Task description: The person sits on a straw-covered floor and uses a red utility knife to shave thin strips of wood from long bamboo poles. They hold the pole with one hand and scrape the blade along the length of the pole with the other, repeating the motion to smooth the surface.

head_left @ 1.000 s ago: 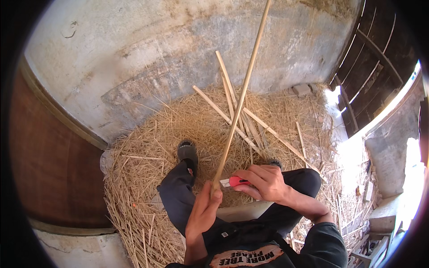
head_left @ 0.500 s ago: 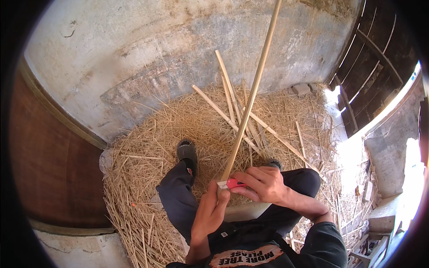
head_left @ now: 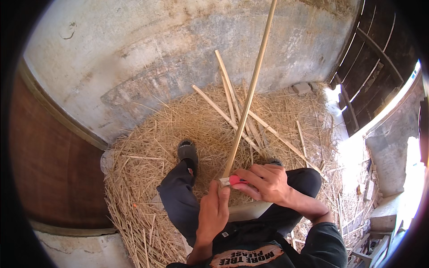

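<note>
Pale stick (head_left: 251,89), pointing away, axis slanting right

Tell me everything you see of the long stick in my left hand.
The long stick is slim, pale tan, nearly straight, and looks like wood or bamboo. It slants up and rightward from your left hand, which grips it near its partly hidden lower end; the top runs out of view. It crosses in front of loose strips and the wall. By the gripped end is the blade of the red cutter in your right hand; whether it bites in is unclear.
</note>
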Tool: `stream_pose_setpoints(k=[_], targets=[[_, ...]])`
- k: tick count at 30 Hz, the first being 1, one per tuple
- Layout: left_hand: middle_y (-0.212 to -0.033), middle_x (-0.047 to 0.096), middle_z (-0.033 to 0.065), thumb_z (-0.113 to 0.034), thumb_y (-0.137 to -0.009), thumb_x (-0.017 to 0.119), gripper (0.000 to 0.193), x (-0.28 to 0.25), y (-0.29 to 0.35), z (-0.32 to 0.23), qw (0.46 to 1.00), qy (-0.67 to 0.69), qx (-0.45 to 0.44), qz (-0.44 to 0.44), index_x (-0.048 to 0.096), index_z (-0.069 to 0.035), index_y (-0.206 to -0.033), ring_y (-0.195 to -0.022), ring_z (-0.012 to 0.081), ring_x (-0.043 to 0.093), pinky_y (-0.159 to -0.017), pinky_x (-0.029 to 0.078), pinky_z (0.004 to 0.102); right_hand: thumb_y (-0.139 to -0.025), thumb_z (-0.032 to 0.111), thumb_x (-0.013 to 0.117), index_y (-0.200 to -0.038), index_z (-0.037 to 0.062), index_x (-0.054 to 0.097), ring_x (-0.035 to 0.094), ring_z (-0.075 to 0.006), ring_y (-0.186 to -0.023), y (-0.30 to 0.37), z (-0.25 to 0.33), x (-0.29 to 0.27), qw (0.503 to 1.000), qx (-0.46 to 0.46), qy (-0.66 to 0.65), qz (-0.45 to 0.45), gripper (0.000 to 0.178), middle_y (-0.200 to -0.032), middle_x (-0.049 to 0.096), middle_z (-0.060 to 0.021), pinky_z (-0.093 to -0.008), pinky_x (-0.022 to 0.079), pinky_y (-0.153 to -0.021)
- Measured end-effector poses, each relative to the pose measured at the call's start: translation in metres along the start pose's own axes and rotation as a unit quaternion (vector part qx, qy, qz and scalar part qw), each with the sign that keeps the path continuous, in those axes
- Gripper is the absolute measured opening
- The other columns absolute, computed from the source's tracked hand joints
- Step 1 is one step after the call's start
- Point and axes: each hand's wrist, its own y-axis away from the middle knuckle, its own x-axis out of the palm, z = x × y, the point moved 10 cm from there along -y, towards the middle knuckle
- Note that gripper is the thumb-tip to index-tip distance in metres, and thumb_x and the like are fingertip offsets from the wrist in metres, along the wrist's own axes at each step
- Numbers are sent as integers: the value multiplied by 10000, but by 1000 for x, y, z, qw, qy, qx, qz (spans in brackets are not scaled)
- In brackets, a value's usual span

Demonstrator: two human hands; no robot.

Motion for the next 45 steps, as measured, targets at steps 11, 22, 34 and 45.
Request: stream_pose_setpoints(k=[11,22,34,45], targets=[[-714,602,264,-365,-1161,460,379,-1,2,-1,1000,-21,-8,-4,518,-4,-1062,-708,536,632,-639,452,569,-870,379,859,-1103,147,791,655,-154,-565,1,-6,0,1000,2,9,-9,336,-722,584,23,-307,498,-504],[-665,518,199,-366,-1162,468,403,12,28,19,998,-17,-34,40,512,7,-1014,-569,389,547,-577,399,473,-961,222,803,-1134,28,792,691,-236,-592,1,-104,-56,957,222,31,-184,260,-802,746,-123,-352,547,-559],[-696,591,231,-347,-1146,492,354,-1,18,11,999,-13,-23,44,521,-11,-1041,-669,476,641,-624,455,535,-915,179,853,-1086,58,783,736,-192,-672,26,-64,-22,980,150,-115,-56,221,-903,780,-90,-317,569,-583],[-677,555,194,-336,-1150,516,363,4,11,-6,999,-21,30,1,518,14,-1057,-593,382,600,-569,411,459,-846,371,882,-1081,114,776,624,-173,-548,20,-7,-1,999,24,-46,-5,364,-749,603,1,-325,486,-494]])
